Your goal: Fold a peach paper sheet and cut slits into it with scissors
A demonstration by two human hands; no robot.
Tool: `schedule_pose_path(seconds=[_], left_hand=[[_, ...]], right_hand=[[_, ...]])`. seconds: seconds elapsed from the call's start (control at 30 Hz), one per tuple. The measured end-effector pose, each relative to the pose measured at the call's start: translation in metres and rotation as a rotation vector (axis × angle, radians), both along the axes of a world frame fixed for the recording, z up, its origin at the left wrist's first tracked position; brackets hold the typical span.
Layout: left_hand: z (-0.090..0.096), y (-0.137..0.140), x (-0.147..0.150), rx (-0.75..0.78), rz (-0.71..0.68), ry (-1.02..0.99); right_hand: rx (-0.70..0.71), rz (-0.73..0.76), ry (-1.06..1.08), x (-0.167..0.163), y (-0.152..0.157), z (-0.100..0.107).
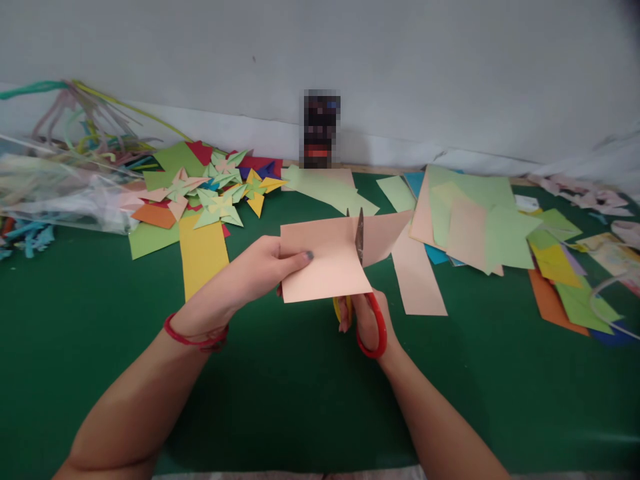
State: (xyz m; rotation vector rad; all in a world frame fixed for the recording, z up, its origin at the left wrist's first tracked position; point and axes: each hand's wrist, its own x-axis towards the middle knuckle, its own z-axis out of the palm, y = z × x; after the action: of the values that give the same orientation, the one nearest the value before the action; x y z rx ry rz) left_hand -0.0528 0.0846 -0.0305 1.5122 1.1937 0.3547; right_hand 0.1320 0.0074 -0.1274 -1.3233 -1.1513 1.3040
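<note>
My left hand (273, 270) pinches the left edge of a peach-coloured sheet of paper (325, 257), thumb on top, held above the green table. My right hand (367, 320) has its fingers through the red and yellow handles of a pair of scissors (360, 237). The blades stand across the sheet, which is cut partway from its lower edge. To the right of the blades the cut-off side tilts away, still joined near the top as far as I can see. Below it, a peach paper strip (419, 280) lies on the table.
Folded paper stars (220, 207) and a yellow strip (204, 253) lie at the left, beside a clear plastic bag (60, 193). Green and peach sheets (470, 213) are piled at the right, with coloured scraps (565, 280) beyond. A blurred-out upright object (321, 130) leans on the wall.
</note>
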Motion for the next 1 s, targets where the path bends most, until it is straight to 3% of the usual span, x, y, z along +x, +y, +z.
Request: schedule_pose_path(seconds=[0.27,0.53,0.8,1.0], left_hand=[[0.0034,-0.0009,0.001,0.069,0.002,0.081],[0.0031,-0.0009,0.0011,0.019,0.0,0.031],[0.0021,-0.0008,0.001,-0.039,0.031,-0.013],[0.0064,-0.002,0.0027,-0.013,0.047,0.031]], right_hand=[[-0.033,-0.021,0.006,0.0005,-0.0017,-0.0002],[-0.052,-0.038,-0.014,-0.0009,-0.0025,-0.0013],[0.052,-0.048,-0.216,-0.0001,-0.0011,0.0028],[0.031,-0.058,-0.202,-0.0005,-0.0029,0.0011]])
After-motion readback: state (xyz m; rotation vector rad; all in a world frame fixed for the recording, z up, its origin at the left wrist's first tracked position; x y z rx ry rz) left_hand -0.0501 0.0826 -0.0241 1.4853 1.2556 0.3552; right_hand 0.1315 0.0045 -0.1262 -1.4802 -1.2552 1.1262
